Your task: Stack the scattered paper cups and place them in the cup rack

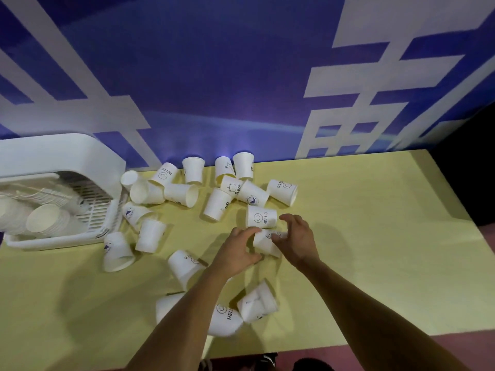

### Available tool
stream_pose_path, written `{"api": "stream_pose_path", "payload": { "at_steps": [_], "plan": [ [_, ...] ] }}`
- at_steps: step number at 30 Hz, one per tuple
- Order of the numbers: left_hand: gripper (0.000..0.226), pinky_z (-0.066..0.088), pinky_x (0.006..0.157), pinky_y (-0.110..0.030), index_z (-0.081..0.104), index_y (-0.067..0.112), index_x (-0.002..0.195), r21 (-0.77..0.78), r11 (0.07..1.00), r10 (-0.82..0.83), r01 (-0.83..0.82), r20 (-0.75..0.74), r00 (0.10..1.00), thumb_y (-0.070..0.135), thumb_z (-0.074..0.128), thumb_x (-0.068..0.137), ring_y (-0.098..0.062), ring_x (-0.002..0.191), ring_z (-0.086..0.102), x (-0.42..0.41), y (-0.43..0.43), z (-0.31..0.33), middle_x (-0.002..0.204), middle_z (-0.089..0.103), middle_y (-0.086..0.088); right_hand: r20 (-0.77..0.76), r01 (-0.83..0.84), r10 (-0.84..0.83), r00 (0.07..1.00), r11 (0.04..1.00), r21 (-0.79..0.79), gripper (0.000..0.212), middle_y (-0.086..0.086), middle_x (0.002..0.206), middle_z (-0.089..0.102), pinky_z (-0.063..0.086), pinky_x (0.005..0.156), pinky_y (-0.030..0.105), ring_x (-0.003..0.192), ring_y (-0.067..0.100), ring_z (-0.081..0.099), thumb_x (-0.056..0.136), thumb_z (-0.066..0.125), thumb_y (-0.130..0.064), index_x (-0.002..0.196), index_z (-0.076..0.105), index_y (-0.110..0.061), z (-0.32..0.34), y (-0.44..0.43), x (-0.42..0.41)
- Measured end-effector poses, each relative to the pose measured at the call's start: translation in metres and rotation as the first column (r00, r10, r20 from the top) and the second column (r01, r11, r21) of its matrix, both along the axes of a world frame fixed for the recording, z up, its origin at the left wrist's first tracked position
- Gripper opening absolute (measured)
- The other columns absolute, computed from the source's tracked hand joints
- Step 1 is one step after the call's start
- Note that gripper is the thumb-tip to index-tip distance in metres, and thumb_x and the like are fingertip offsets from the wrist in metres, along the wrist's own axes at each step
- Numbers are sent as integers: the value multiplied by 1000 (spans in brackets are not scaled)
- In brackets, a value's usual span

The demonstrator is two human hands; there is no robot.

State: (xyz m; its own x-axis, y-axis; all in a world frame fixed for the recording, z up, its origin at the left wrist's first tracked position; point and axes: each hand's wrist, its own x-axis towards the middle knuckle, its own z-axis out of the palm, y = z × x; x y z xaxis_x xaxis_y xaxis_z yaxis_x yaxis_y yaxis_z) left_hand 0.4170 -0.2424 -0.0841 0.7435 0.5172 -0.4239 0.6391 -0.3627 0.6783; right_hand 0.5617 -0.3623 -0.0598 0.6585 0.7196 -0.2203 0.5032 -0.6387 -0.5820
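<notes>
1. Dim, cool light is filling the scene, and the yellow surface point(375, 236) is looking muted and slightly green.
2. Soft-edged shadows are spreading over the surface beside both forearms and beside the scattered cups point(184, 195).
3. The white cup rack point(67, 153) is showing as the brightest area, and the stacks inside are washing out.
4. A faint violet glow is sitting where the blue backdrop point(214, 76) is meeting the surface.
5. The wide lens is bending the surface's edges, and the far right corner is falling into black.
6. The left hand point(235, 253), right hand point(297, 236) and held cup point(265, 245) are appearing fairly sharp; the nearest cups point(227, 319) are looking smeared.
</notes>
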Motion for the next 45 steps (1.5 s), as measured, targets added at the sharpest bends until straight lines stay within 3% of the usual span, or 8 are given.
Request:
{"api": "stream_pose_path", "payload": {
  "at_steps": [13,17,23,25,29,37,42,45],
  "plan": [
    [71,46,103,-36,45,49,138,27,998,-45,48,-81,996,29,76,77,-19,120,51,22,4,-22,132,38,4,-15,-158,157,988,979,-126,50,1,143,49,39,104,41,129,27,43,90,60,-28,139,50,-19,-18,53,26],
    [69,46,103,-33,49,42,136,57,995,-74,80,-90,993,26,78,76,-17,120,51,21,7,-22,132,41,4,-40,-122,117,992,982,-147,47,1,133,54,39,99,39,124,25,46,85,63,-32,130,53,-19,-24,58,25],
    [66,43,92,-26,54,34,129,87,987,-133,138,-61,989,29,79,69,-14,116,52,7,14,-20,128,53,10,-112,-56,41,993,989,-138,36,-6,94,60,42,83,39,96,25,59,79,67,-36,106,47,-24,-28,50,25],
    [62,43,85,-26,54,35,123,79,988,-131,136,-66,989,29,78,66,-15,110,54,0,17,-17,119,58,10,-95,-54,41,995,989,-140,37,-6,96,60,43,83,39,95,25,59,79,69,-37,106,46,-23,-27,45,23],
    [64,48,90,-34,54,34,125,52,990,-131,134,-64,989,27,77,65,-14,108,52,-14,23,-6,116,56,10,-28,-76,72,997,987,-140,43,-4,106,63,45,83,38,98,23,61,79,70,-41,114,51,-23,-20,39,16],
    [61,52,86,-36,55,33,121,77,996,44,-44,2,999,27,78,65,-15,102,56,-54,55,34,112,53,10,-8,0,0,1000,998,59,54,5,119,64,48,90,44,109,28,59,83,74,-35,128,54,-13,14,56,-7],
    [54,54,79,-34,51,36,113,35,976,213,-214,27,977,32,79,67,-15,94,60,-98,81,52,109,55,7,-3,-21,21,1000,998,52,59,11,120,59,46,95,42,112,30,56,85,72,-41,131,52,-11,31,90,-41],
    [54,47,72,-24,52,30,118,6,950,312,-313,55,949,36,80,71,-10,93,60,-131,100,61,109,60,6,-14,-57,58,998,997,61,62,13,122,56,43,98,39,116,31,53,86,70,-43,133,51,-8,40,113,-68]
  ]
}}
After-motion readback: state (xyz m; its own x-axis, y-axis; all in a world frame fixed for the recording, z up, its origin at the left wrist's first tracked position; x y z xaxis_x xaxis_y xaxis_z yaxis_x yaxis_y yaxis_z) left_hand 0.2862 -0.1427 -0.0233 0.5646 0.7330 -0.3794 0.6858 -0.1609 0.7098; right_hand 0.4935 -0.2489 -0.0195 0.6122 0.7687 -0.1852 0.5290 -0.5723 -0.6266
